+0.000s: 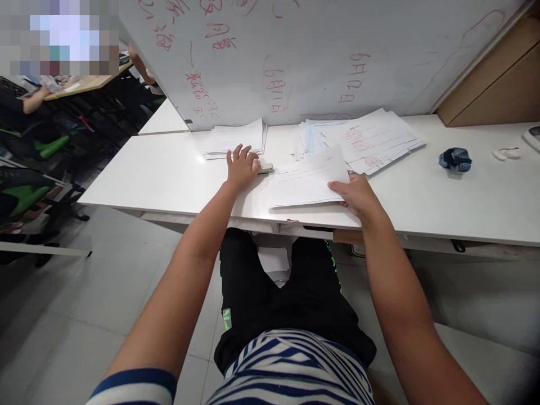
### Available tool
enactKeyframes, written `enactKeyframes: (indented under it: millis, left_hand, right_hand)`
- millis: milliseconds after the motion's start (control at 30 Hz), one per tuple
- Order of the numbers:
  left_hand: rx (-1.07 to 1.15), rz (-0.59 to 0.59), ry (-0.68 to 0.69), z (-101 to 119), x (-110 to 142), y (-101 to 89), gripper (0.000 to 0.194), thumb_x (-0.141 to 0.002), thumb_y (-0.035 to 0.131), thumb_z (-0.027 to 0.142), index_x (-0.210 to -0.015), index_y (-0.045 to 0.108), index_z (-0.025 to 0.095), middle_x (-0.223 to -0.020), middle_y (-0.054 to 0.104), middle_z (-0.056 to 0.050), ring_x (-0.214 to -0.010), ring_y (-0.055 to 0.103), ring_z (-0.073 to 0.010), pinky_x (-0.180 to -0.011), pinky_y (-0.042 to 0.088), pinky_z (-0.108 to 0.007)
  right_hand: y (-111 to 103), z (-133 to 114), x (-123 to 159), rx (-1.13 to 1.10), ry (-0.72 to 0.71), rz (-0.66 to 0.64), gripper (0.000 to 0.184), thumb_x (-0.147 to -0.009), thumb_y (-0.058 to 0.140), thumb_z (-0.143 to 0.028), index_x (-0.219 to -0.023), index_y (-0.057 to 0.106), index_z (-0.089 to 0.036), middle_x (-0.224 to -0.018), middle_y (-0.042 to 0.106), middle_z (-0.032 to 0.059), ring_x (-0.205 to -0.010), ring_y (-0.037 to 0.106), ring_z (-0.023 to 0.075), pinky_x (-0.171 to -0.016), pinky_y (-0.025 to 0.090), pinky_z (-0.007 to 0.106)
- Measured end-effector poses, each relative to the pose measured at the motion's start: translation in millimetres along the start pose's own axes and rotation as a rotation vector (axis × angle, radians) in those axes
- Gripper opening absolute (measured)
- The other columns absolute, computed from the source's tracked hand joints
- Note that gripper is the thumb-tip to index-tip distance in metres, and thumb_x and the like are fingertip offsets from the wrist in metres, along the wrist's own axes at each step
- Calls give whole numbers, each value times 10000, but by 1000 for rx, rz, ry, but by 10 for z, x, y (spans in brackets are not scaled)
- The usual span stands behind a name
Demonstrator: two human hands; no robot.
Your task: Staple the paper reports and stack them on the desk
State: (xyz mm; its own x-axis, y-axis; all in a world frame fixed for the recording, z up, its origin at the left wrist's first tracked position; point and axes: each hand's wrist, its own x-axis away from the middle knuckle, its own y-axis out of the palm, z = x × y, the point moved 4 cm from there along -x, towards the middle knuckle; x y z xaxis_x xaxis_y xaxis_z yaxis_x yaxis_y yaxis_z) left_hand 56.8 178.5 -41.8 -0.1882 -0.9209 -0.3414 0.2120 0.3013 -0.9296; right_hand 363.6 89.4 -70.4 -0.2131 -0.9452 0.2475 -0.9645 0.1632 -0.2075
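Observation:
My left hand (242, 170) rests low over the white desk, fingers spread, beside or partly over a small pale stapler-like object (265, 168). Its far end is hidden by the hand. My right hand (356, 194) pinches the right edge of a few sheets of paper (306, 183), thumb on top and fingers underneath. These sheets tilt slightly, with their left side close to the stapler-like object. Behind the left hand lies a neat stack of papers (238, 136). A looser, fanned pile of papers (379, 138) with red marks lies beyond the right hand.
The white desk (164, 169) backs onto a whiteboard (316, 62) with red writing. A dark blue patterned item (455, 160) and a small white object (506, 153) lie at right, near a brown cardboard box (493, 79). At left are office chairs (50, 146) and another person's arm (36, 100).

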Motion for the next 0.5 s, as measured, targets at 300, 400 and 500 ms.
enactKeyframes:
  millis: [300, 400, 500]
  left_hand:
    - [10, -73, 42, 49, -40, -43, 378, -885, 371, 337, -1211, 561, 318, -1523, 337, 27, -1455, 145, -255, -1180, -18, -522]
    - [3, -92, 45, 46, -46, -37, 378, -886, 368, 331, -1207, 566, 306, -1533, 319, 22, -1456, 143, -254, -1178, -5, -528]
    - [-3, -81, 25, 33, -34, -25, 373, -891, 358, 326, -1201, 563, 298, -1527, 331, 11, -1451, 163, -247, -1175, 30, -535]
  right_hand:
    - [-19, 38, -8, -14, -14, 22, 338, -607, 722, -298, -908, 654, -162, -834, 679, 93, -702, 613, 219, -465, 486, 288]
    - [-21, 43, -12, -17, -12, 25, 332, -603, 727, -287, -899, 647, -159, -812, 670, 84, -677, 607, 209, -463, 488, 287]
    - [-13, 33, -9, -36, -26, 18, 326, -603, 724, -276, -894, 641, -154, -780, 660, 73, -655, 597, 195, -467, 493, 282]
